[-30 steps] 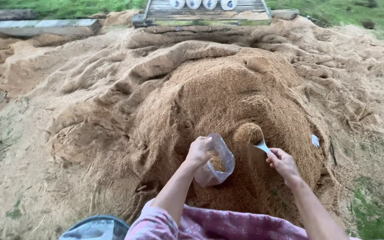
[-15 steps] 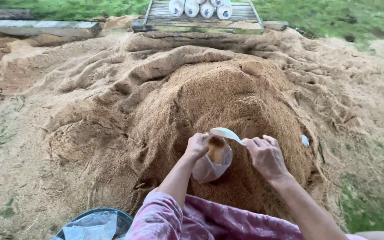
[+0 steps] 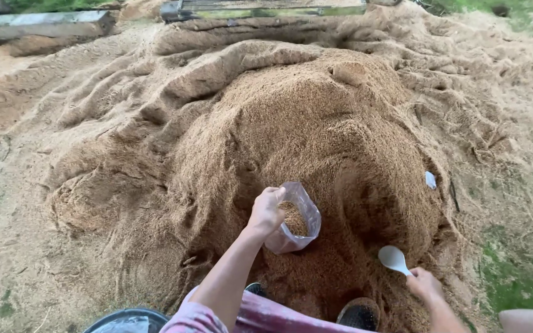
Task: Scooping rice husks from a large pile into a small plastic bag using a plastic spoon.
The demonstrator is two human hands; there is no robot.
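Observation:
My left hand grips the rim of a clear plastic bag partly filled with brown sawdust, holding it open against the slope of a big sawdust mound. My right hand holds a white plastic scoop by its handle, low on the mound to the right of the bag and apart from it. The scoop's bowl looks empty. My pink checked sleeve and two dark shoe tips show at the bottom edge.
Sawdust spreads around the mound in ridges. A small white scrap lies on the right slope. Wooden planks and a board lie at the back. A dark round container sits bottom left. Grass grows at right.
My right hand tipped the scoop over the bag's mouth, then drew it away down and to the right. The bag stays held in my left hand.

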